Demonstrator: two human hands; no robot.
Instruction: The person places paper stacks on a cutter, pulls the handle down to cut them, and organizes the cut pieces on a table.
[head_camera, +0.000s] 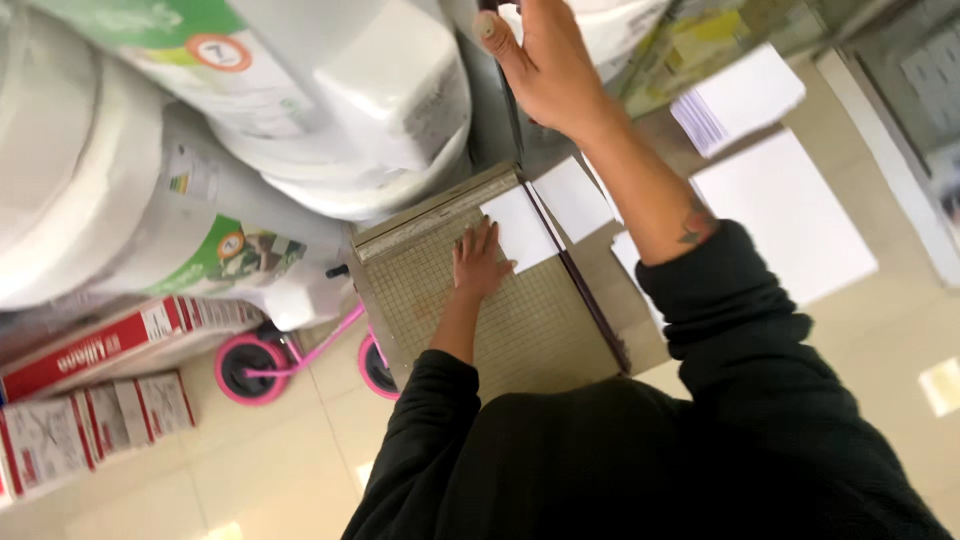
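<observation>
L hand flat, fingers spread, pinning paper on cutter; R hand gripping raised blade arm, cut not yet made; cut slips beside, big sheets uncut

Left of the left hand's fingers: white plastic-wrapped bulk rolls with green-and-orange labels; below them, red-and-white flat cartons. Right of the right hand's fingers: possibly a yellowish wrapped package, blurred.
</observation>
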